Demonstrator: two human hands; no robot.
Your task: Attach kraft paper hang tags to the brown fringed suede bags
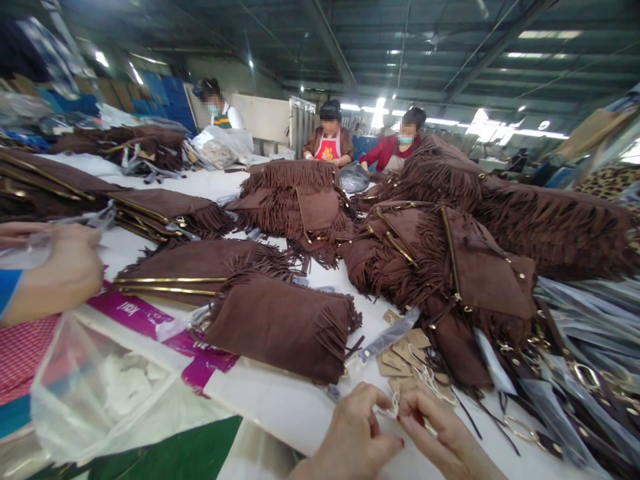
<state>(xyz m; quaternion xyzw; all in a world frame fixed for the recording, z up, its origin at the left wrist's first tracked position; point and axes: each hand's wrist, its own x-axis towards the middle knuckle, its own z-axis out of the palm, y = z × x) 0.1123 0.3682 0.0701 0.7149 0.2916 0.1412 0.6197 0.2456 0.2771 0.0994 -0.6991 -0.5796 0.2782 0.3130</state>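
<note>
Both of my hands are low in the head view, close together over the white table point(260, 387). My left hand point(353, 427) pinches a thin white string point(395, 404) between thumb and forefinger. My right hand point(440, 423) grips the same string from the other side, fingertips almost meeting the left ones. Just beyond them lies a loose pile of brown cardboard tags point(407, 352) with white strings. A brown fringed bag point(280, 327) lies flat to the left of the tags. Between bag and tags is a plastic-wrapped strap point(387, 337).
A co-worker's hand point(75, 260) reaches in from the left. Heaps of fringed bags point(430, 253) cover the middle and right. Straps with metal rings point(585, 377) lie at right. A plastic bag point(105, 393) hangs at the front left edge. Several people point(333, 137) work across the table.
</note>
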